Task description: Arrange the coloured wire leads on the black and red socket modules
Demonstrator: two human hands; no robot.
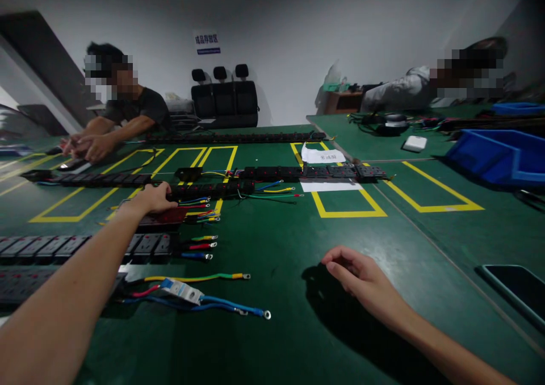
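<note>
My left hand (155, 197) reaches across the table, its fingers curled over a black power strip (213, 190) with red-marked sockets. Coloured wires with ring terminals stick out past that strip's right end. Hovering over the green table top, my right hand (357, 271) is loosely curled with nothing seen in it; its shadow falls below. Under my left forearm lie a grey socket strip (149, 246) and, nearer, another strip (25, 283). From the nearer one run wires through a white circuit breaker (182, 292) to ring terminals.
Yellow tape rectangles (349, 213) mark the green table (272, 328). A long socket strip (272, 172) lies beyond, near a white paper label (322, 154). At right are a blue bin (506, 155) and a phone (517, 291). Co-workers sit at left (140, 109) and right (398, 90).
</note>
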